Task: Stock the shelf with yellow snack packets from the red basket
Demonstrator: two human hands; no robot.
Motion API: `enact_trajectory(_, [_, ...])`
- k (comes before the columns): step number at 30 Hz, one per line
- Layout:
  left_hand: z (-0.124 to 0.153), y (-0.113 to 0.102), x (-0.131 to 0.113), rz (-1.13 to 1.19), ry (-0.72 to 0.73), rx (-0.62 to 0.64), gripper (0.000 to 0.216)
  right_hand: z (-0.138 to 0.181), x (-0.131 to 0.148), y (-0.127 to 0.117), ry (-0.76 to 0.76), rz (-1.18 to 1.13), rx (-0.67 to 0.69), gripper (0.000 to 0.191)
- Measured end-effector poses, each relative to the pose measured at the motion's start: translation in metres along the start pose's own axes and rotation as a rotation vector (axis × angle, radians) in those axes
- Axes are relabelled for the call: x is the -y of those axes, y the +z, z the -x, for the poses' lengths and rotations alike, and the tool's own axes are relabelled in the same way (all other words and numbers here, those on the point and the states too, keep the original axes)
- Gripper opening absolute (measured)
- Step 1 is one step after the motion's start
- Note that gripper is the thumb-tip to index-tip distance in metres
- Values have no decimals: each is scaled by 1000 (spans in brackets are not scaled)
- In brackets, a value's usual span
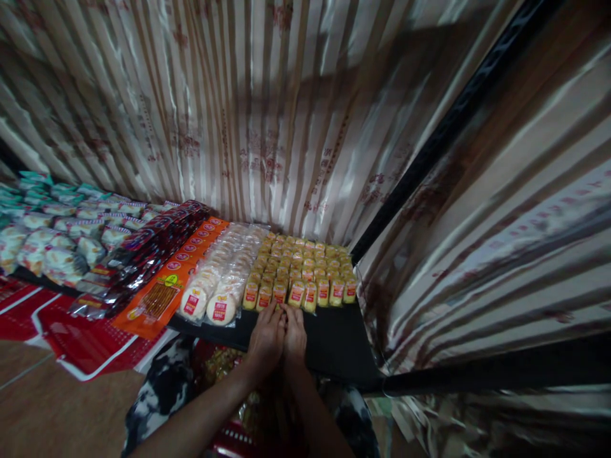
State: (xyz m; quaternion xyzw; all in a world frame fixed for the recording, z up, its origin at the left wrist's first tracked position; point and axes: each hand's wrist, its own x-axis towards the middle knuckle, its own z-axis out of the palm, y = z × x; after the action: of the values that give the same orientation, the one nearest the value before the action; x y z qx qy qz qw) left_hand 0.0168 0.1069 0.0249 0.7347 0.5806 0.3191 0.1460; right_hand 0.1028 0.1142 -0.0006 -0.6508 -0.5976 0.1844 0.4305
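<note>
Orange bag at left, then crackers. Right of these, yellow packs stand in rows on shelf. Left hand and right hand meet at front row, fingers bunched narrow; cannot tell if either grips a pack. Packs likely light, soft, crumbly, wrappers slick: pinch gently by the sides.

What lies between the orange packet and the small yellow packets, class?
Clear-wrapped round white snacks, set in two rows, lie between the orange packet and the small yellow packets, as the head view shows.
</note>
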Motion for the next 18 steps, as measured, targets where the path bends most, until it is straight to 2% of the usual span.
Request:
enact_trajectory(3, [-1,-7,-4,27,-2,29,36,0,2,-2,0,23,13,35])
enact_trajectory(6, [4,-18,-7,100,-18,2,31,0,5,-4,-50,57,-27,34])
enact_trajectory(10, [29,-27,-1,206,-58,-25,27,12,12,-2,-163,41,-68,34])
enact_trajectory(13, [57,-29,11,285,-117,-44,27,37,17,1,-186,7,-13,32])
enact_trajectory(18, [97,-33,30,371,-98,-58,24,92,16,7,-261,-65,160,29])
